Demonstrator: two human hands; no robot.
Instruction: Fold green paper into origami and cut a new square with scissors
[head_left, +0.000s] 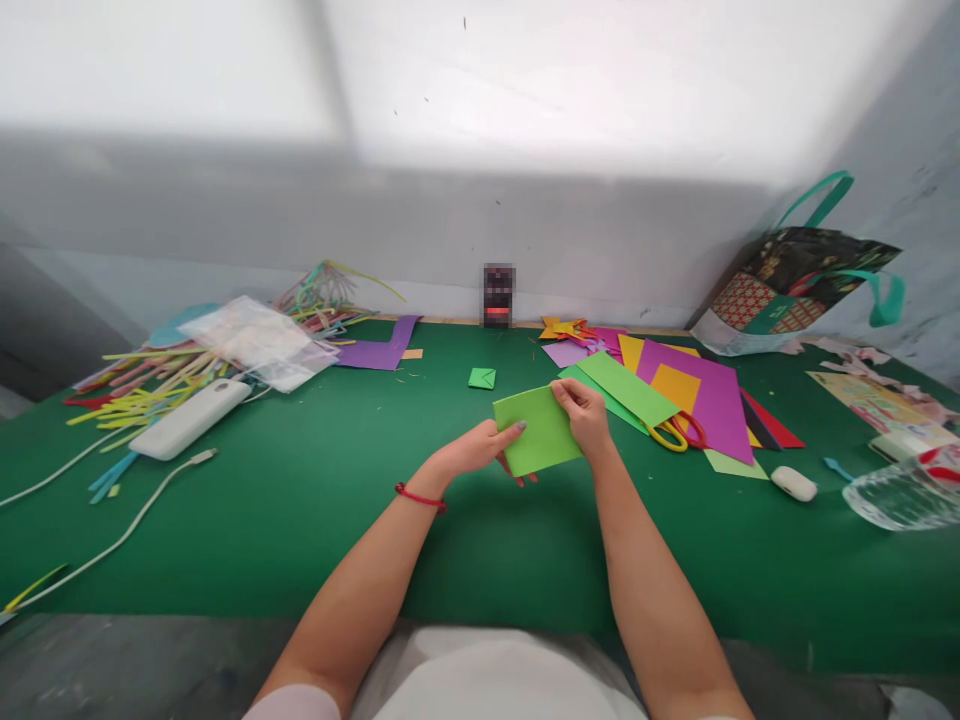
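Note:
A light green sheet of paper (541, 430) is held above the table between both hands. My left hand (487, 447) grips its left side, thumb on top and fingers underneath. At the upper right edge, my right hand (583, 412) pinches the paper between thumb and fingers. Whether the sheet is a single layer or folded, I cannot tell. Beyond it on the table lies a small folded green paper piece (481, 378). Just right of my right hand are more green paper (626, 390) and scissors (671, 435) with yellow and red handles, their blades hidden.
The green table (337, 520) carries paper strips (142, 375), a white power bank (191, 418) and a cable (135, 520) on the left. Purple paper (697, 390), an earbud case (793, 484), a clear bottle (904, 495) and a patterned bag (787, 290) are on the right.

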